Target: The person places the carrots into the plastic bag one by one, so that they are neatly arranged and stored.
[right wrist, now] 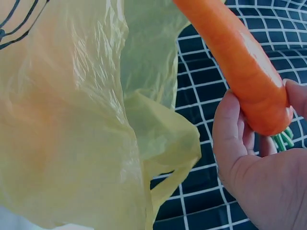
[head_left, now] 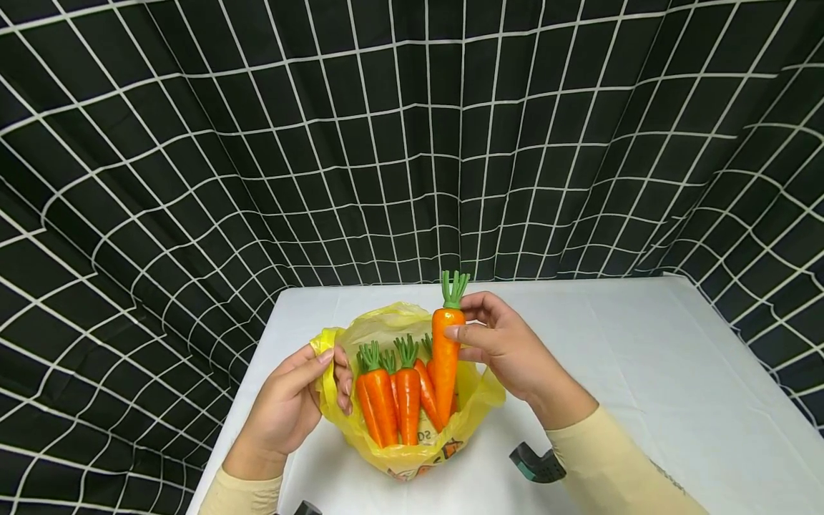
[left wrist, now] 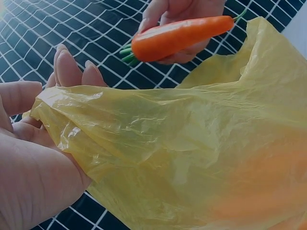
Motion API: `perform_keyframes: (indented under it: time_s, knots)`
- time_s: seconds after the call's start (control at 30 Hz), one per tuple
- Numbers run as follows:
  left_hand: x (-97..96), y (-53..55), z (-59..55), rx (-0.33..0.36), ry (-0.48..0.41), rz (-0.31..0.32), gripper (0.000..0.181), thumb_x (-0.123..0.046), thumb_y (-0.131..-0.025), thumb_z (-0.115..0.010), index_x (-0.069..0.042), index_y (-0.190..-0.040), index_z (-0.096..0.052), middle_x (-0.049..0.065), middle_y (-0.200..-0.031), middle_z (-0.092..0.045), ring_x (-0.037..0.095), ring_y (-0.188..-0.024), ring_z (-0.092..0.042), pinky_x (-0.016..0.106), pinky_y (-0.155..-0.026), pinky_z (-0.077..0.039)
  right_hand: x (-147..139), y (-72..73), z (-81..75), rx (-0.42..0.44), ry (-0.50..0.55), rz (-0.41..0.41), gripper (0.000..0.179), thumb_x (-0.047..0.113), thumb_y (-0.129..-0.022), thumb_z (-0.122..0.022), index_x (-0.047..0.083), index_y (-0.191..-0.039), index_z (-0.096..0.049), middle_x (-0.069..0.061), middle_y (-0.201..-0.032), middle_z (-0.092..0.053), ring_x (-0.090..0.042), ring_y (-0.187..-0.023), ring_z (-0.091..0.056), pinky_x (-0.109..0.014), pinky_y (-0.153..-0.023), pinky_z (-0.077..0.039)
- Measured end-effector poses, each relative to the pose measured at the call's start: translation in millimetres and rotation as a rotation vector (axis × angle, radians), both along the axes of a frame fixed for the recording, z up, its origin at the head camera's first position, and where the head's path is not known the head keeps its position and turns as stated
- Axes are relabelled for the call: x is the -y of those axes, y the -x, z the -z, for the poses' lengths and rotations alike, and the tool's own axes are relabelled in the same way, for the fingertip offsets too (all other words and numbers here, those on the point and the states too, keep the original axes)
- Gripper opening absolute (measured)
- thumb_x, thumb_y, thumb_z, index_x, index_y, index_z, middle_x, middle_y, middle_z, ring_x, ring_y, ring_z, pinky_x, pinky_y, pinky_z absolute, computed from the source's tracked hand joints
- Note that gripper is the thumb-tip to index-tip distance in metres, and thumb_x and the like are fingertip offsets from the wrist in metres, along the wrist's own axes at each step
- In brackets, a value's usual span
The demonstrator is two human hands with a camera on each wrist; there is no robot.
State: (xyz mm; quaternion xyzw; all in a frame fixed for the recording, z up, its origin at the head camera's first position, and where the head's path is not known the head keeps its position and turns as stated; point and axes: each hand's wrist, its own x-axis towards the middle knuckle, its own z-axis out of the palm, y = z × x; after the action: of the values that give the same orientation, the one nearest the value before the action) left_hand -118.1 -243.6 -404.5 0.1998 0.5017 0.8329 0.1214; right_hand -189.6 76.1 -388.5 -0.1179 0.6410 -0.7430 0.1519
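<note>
A yellow plastic bag [head_left: 486,395] stands with its mouth spread wide on the table. Several orange carrots [head_left: 408,404] with green stalks lean upright inside it. My left hand [head_left: 290,400] pinches the bag's left edge between thumb and fingers, and in the left wrist view the yellow film [left wrist: 144,129] stretches away from that grip. My right hand [head_left: 508,350] holds another carrot [head_left: 445,357] by its upper part, stalks up, over the right side of the mouth. The right wrist view shows thumb and fingers around the thick end of this carrot [right wrist: 235,62]. The bag's bottom inside is mostly hidden.
The white table [head_left: 644,372] extends to the right of the bag. Black curtains [head_left: 418,143] with a white grid stand behind and at both sides. A dark wrist-camera piece [head_left: 538,463] shows beside the right forearm.
</note>
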Motion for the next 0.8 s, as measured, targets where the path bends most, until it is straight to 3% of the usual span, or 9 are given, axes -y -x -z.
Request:
perform_keyframes:
  time_s: [0.8]
  knots:
    - [-0.3, 1.8, 0.0, -0.007, -0.004, 0.007, 0.031, -0.008, -0.119, -0.031, -0.004, -0.115, -0.062, 0.007, -0.092, -0.065, 0.018, -0.077, -0.065, 0.028, -0.073, -0.06, 26, -3.2, 6.6, 0.014, -0.032, -0.04, 0.05, 0.008, -0.096, -0.076, -0.002, -0.136, -0.048, -0.022, -0.127, -0.051, -0.035, -0.113, -0.063, -0.042, -0.093, -0.063]
